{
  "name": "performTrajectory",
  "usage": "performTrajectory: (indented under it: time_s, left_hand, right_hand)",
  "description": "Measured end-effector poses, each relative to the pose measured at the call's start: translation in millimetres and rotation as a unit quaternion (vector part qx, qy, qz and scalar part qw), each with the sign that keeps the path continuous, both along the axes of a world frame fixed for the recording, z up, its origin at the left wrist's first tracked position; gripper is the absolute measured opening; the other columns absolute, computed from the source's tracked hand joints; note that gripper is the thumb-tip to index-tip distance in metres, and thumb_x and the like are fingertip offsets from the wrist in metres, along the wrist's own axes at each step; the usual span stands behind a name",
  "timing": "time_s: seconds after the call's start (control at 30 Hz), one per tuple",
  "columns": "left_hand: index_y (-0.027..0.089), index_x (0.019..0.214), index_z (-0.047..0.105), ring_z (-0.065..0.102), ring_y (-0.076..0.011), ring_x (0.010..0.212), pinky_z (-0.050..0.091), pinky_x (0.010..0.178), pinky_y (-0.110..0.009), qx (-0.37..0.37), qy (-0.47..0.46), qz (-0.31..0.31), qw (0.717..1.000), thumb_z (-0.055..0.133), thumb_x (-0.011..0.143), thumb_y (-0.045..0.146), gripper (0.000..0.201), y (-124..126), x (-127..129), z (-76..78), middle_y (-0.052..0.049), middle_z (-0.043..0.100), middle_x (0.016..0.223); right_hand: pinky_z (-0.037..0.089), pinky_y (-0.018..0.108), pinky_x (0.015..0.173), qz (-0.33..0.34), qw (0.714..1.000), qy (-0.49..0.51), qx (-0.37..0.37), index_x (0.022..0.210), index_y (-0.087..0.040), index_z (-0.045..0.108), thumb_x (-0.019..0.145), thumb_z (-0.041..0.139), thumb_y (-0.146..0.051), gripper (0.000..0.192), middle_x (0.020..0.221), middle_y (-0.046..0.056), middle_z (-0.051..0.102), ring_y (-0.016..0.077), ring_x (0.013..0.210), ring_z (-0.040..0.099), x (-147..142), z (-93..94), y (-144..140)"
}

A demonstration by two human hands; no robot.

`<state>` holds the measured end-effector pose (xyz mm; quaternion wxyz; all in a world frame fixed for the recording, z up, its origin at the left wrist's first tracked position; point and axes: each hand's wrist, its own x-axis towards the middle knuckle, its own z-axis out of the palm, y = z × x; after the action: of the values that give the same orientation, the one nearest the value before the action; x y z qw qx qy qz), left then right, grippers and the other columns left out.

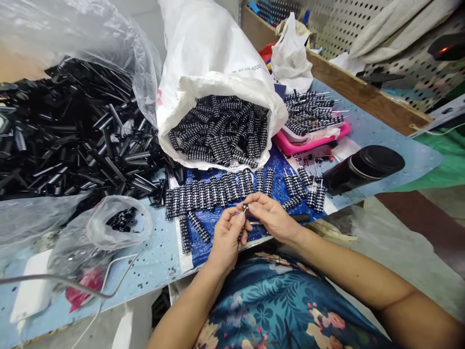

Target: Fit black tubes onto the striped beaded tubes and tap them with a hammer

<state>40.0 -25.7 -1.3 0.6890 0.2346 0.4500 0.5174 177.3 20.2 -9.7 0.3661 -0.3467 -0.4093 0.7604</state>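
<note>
Two hands, one small part

Both hands, left hand and right hand, pinch a small black part between fingertips. At 12 o'clock lies a row of capacitors, beyond it the white sack.

A woven white plastic sack holds matt black capacitors with white print. Left of the sack, glossy black plastic tubes lie under thin, crinkled clear film. Right of the sack sit a smooth pink plastic tray and a rough wooden rail.
</note>
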Motion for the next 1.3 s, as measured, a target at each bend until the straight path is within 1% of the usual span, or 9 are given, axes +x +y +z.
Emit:
performTrajectory:
  time_s: [0.2,0.33,0.4,0.63,0.8,0.93,1.03,1.17,1.3]
  left_hand:
    - [0.021,0.128,0.045,0.044,-0.0051,0.046,0.029,0.045,-0.016,-0.016,-0.013,0.082,0.996,0.073,0.081,0.047,0.060,4,-9,2.1,0.002,0.060,0.074]
    - [0.014,0.110,0.056,0.044,-0.0051,0.047,0.029,0.045,-0.017,-0.021,-0.012,0.083,0.996,0.072,0.081,0.049,0.048,5,-15,5.3,-0.001,0.061,0.074]
    - [0.014,0.111,0.057,0.043,-0.0051,0.047,0.029,0.045,-0.017,-0.029,-0.017,0.080,0.996,0.071,0.081,0.050,0.048,4,-18,5.8,-0.001,0.060,0.073]
    - [0.015,0.111,0.056,0.043,-0.0061,0.049,0.029,0.045,-0.018,-0.052,-0.026,0.095,0.994,0.072,0.081,0.049,0.048,4,-35,-0.9,-0.001,0.061,0.073]
    - [0.015,0.110,0.058,0.043,-0.0056,0.048,0.030,0.046,-0.018,-0.054,-0.033,0.092,0.994,0.072,0.080,0.049,0.047,13,-38,-3.6,-0.001,0.060,0.073]
    - [0.015,0.111,0.059,0.044,-0.0053,0.047,0.026,0.045,-0.018,-0.049,-0.045,0.075,0.995,0.072,0.081,0.048,0.047,18,-36,0.3,-0.001,0.060,0.074]
    - [0.014,0.110,0.059,0.044,-0.0050,0.046,0.027,0.045,-0.018,-0.040,-0.054,0.054,0.996,0.072,0.081,0.047,0.046,18,-33,2.7,-0.002,0.060,0.073]
    - [0.013,0.108,0.059,0.045,-0.0052,0.046,0.026,0.044,-0.018,-0.030,-0.044,0.039,0.998,0.071,0.082,0.046,0.044,14,-26,3.2,-0.002,0.060,0.073]
    - [0.013,0.105,0.060,0.044,-0.0050,0.046,0.028,0.045,-0.018,-0.025,-0.024,0.030,0.999,0.071,0.082,0.046,0.042,10,-18,5.4,-0.001,0.060,0.072]
  right_hand:
    - [0.050,0.031,0.079,0.038,0.922,-0.249,0.294,0.115,-0.016,0.059,0.099,0.055,-0.037,0.027,0.097,0.007,0.066,0.0162,0.083,0.063,0,10.6,42]
    - [0.042,0.037,0.080,0.114,0.572,-0.600,0.547,0.103,-0.013,0.068,0.102,0.042,-0.018,0.027,0.095,0.012,0.064,0.0240,0.093,0.059,-8,24.6,113]
    - [0.039,0.036,0.074,0.194,0.462,-0.656,0.564,0.093,-0.011,0.070,0.097,0.046,-0.011,0.025,0.092,0.014,0.062,0.0253,0.089,0.058,-14,26.8,143]
    - [0.032,0.034,0.066,0.249,0.416,-0.666,0.567,0.092,-0.008,0.069,0.094,0.047,-0.010,0.021,0.094,0.016,0.060,0.0250,0.083,0.058,-18,7.9,180]
    - [0.035,0.032,0.067,0.233,0.447,-0.651,0.567,0.099,-0.012,0.068,0.098,0.046,-0.017,0.022,0.094,0.011,0.062,0.0207,0.082,0.058,-5,12.8,181]
    - [0.045,0.030,0.075,0.139,0.760,-0.410,0.486,0.099,-0.015,0.070,0.102,0.045,-0.034,0.031,0.089,0.007,0.065,0.0170,0.083,0.059,-4,19.8,136]
    - [0.049,0.027,0.065,0.100,0.953,-0.203,0.203,0.093,-0.015,0.070,0.094,0.059,-0.047,0.033,0.080,0.005,0.066,0.0152,0.074,0.062,-9,11.8,87]
    - [0.053,0.023,0.067,0.003,0.997,-0.060,-0.054,0.089,-0.015,0.064,0.075,0.082,-0.041,0.034,0.082,0.003,0.066,0.0134,0.075,0.066,-13,-1.1,49]
    - [0.055,0.021,0.067,-0.003,0.999,-0.045,0.010,0.106,-0.018,0.066,0.080,0.079,-0.039,0.035,0.081,0.001,0.065,0.0112,0.073,0.066,-8,-0.4,41]
